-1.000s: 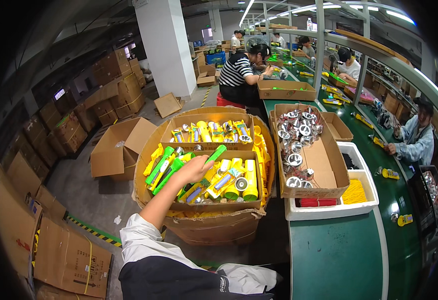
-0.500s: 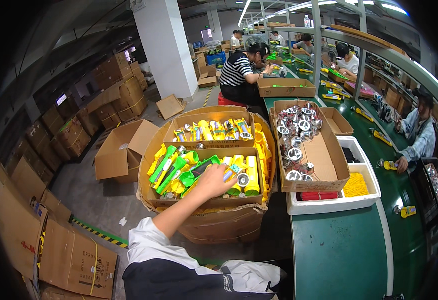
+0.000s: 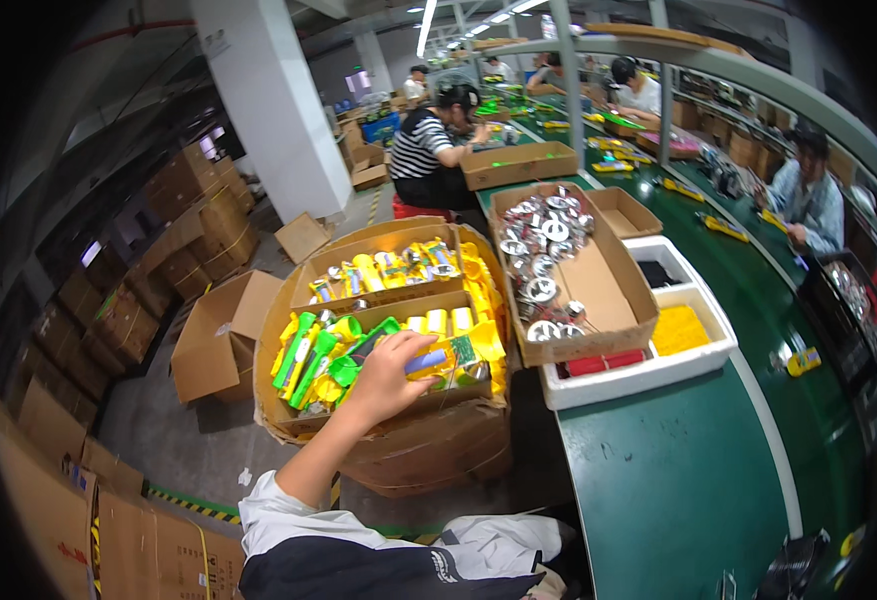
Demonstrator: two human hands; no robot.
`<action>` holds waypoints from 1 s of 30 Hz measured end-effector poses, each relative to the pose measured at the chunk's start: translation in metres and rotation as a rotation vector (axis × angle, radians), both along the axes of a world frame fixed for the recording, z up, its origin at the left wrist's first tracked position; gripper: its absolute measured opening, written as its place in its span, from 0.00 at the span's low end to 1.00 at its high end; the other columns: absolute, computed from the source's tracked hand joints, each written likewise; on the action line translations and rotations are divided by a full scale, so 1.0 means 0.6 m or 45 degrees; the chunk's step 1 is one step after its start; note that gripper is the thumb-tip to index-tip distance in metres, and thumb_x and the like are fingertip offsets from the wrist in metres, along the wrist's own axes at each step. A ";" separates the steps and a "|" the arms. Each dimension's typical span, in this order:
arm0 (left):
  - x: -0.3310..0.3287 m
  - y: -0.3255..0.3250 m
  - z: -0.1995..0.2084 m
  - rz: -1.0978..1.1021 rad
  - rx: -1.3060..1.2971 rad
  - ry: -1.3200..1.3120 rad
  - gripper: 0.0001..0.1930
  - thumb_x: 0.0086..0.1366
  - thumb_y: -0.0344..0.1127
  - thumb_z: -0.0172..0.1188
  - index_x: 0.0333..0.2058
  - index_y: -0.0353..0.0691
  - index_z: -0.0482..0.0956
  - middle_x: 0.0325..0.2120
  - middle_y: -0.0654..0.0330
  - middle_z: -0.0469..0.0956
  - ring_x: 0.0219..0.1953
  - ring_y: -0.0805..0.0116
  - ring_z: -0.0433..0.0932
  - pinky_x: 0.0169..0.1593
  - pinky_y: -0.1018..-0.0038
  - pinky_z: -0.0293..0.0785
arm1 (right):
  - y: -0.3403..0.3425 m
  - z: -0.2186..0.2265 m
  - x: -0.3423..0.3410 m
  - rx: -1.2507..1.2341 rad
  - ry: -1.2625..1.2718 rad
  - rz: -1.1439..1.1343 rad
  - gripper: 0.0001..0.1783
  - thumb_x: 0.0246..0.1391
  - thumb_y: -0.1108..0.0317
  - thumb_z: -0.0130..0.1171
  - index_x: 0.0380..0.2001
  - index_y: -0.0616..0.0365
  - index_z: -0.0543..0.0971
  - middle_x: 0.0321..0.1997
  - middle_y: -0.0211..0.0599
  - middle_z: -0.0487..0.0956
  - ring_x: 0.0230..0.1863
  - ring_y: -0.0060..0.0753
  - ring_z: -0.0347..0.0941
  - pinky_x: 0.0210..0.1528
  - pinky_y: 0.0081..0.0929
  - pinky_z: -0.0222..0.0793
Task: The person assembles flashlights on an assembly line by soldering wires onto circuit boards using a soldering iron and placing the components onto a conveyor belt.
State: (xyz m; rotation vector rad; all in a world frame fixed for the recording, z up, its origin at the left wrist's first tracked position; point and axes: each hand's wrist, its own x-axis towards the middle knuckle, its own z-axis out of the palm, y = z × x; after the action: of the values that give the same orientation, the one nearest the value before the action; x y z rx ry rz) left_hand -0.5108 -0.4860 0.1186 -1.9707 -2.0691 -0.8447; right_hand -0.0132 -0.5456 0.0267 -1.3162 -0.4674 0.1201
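My left hand (image 3: 386,380) is closed, thumb and fingers pinching a yellow flashlight part that carries a lavender battery (image 3: 425,362) and a green circuit board (image 3: 464,349). It hangs over the near right side of an open cardboard box (image 3: 423,412). Green flashlight shells (image 3: 320,356) and yellow pieces lie jumbled in that box, left of the hand. Behind them, a second box (image 3: 343,300) holds several yellow flashlight bodies (image 3: 390,268) with batteries fitted. My right hand does not show.
A green workbench (image 3: 668,470) stands on my right. On it are a carton of silver reflectors (image 3: 541,289) with wires and a white foam tray (image 3: 641,384) of red, yellow and black wires. Co-workers (image 3: 423,140) sit along the line. An open carton (image 3: 220,335) stands on the floor at left.
My left hand has lifted the flashlight part out from among the pieces, and its circuit board now faces up. The whole view has swung toward the right.
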 end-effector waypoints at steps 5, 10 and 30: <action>0.114 0.018 0.049 -0.422 -0.098 -0.091 0.25 0.40 0.32 0.66 0.41 0.38 0.72 0.37 0.55 0.73 0.40 0.58 0.71 0.45 0.68 0.66 | -0.003 -0.008 0.007 0.016 -0.021 -0.071 0.13 0.46 0.68 0.57 0.27 0.66 0.66 0.15 0.38 0.67 0.12 0.23 0.60 0.12 0.16 0.56; 0.199 0.082 0.056 -1.081 -0.152 -0.067 0.23 0.39 0.28 0.64 0.39 0.41 0.72 0.36 0.58 0.72 0.37 0.59 0.70 0.42 0.68 0.66 | -0.031 -0.018 0.019 0.083 -0.047 -0.108 0.12 0.46 0.70 0.56 0.26 0.66 0.66 0.16 0.40 0.69 0.14 0.27 0.63 0.15 0.19 0.59; 0.404 0.239 -0.152 -1.998 -0.426 0.149 0.24 0.40 0.28 0.62 0.41 0.47 0.72 0.41 0.65 0.71 0.46 0.63 0.65 0.53 0.65 0.60 | -0.081 -0.044 0.032 0.021 0.003 -0.194 0.10 0.53 0.65 0.48 0.36 0.58 0.65 0.26 0.29 0.68 0.21 0.14 0.61 0.17 0.06 0.53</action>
State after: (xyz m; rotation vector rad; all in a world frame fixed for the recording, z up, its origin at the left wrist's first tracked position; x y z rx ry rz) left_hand -0.2686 -0.3425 0.0276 -3.5241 -0.1994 -0.4157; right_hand 0.0062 -0.5943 0.0000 -1.3302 -0.3639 -0.0086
